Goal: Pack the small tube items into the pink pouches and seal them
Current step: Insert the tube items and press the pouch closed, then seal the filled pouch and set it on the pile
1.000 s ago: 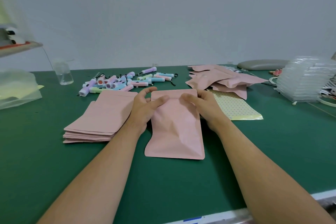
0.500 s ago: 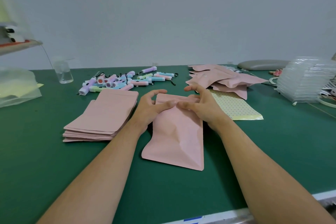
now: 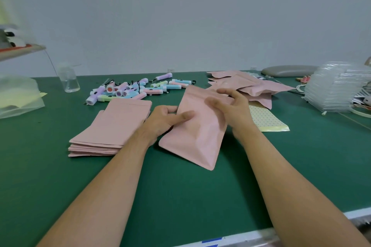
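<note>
Green table (image 3: 60, 176) | pink pouch (image 3: 196, 136) — long axis away, top tilted right | left hand (image 3: 162, 120), right hand (image 3: 232, 110) grip it

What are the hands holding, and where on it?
One pink pouch: the left hand grips its left edge, and the right hand holds its upper right side.

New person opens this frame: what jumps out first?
The pink pouch at the centre of the green table, tilted and held between the left hand and the right hand. Beside the left hand lies a stack of flat pouches, with a heap of pastel tubes behind it. Beyond the right hand sits a pile of bulging pouches.
</note>
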`<state>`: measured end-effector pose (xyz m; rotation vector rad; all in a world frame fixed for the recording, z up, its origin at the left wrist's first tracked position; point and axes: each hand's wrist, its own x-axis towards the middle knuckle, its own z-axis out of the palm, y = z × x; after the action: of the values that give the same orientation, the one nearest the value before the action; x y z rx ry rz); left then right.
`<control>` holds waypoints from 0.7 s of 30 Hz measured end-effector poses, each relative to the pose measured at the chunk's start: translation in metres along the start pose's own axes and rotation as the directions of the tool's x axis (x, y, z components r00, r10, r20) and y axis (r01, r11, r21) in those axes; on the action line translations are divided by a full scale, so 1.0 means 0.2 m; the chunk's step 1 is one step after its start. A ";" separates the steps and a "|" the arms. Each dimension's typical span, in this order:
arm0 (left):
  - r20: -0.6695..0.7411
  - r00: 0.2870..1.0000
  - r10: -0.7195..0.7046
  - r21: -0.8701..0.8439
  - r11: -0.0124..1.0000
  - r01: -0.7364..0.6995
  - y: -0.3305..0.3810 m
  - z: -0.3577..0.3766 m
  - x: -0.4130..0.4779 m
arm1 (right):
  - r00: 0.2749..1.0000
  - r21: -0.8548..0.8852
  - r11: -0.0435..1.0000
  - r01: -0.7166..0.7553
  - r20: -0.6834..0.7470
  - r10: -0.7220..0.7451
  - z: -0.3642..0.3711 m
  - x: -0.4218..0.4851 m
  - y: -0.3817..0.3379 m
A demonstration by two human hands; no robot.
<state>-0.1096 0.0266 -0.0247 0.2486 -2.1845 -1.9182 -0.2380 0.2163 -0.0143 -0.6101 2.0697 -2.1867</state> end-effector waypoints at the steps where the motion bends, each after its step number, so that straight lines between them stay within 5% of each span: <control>1: 0.030 0.999 -0.010 0.037 0.999 0.009 0.00 0.00 0.00 | 0.999 0.023 1.000 -0.017 -0.030 0.018 -0.01 0.00 -0.01; 5: -0.022 0.999 0.033 0.054 0.998 -0.032 -0.02 0.04 0.01 | 0.997 0.059 0.997 -0.055 -0.054 0.058 -0.02 0.01 -0.01; 10: -0.171 0.970 0.171 0.149 0.978 -0.146 -0.03 0.07 0.02 | 0.981 0.028 0.988 -0.154 0.126 0.149 -0.03 0.01 0.00; 15: -0.068 0.992 0.111 0.193 0.976 -0.096 -0.01 0.07 0.00 | 0.989 0.020 0.993 -0.116 -0.085 0.117 -0.05 0.00 -0.06; 17: -0.142 0.983 0.114 0.199 0.976 -0.085 -0.03 0.07 0.00 | 0.976 -0.192 0.974 -0.123 -0.203 0.083 -0.10 0.02 -0.08; 19: -0.223 0.966 0.127 0.262 0.963 -0.066 -0.03 0.07 0.01 | 0.950 -0.648 0.738 -0.188 -0.312 -0.032 -0.18 0.03 -0.07; 21: -0.260 0.957 0.130 0.342 0.939 -0.035 -0.03 0.05 0.02 | 0.941 -0.861 0.408 -0.304 -0.337 -0.011 -0.26 0.03 -0.05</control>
<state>-0.1175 0.0348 -0.0320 0.4465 -2.2696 -1.3606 -0.2589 0.2637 -0.0027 -0.0637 3.2578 -0.8544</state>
